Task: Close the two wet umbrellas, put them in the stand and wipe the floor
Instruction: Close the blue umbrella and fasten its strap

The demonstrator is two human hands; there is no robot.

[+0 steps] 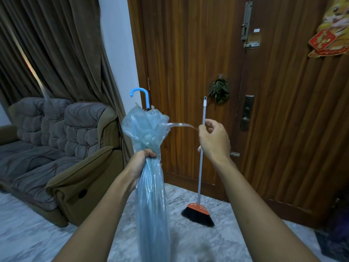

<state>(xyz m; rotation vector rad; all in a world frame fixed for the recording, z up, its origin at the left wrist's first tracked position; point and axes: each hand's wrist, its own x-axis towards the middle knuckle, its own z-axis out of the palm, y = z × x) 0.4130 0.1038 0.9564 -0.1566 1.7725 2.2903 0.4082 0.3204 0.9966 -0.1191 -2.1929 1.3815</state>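
Note:
A folded translucent blue umbrella stands upright in front of me, its blue hooked handle at the top and its canopy bunched loosely below the handle. My left hand grips the folded canopy around its middle. My right hand pinches the end of the umbrella's clear closing strap, which is pulled out taut to the right. A second umbrella and a stand are not in view.
A broom with a grey pole and orange-and-black head leans against the wooden door. A brown sofa sits at left under curtains. The floor is pale marble. A dark object lies at the right edge.

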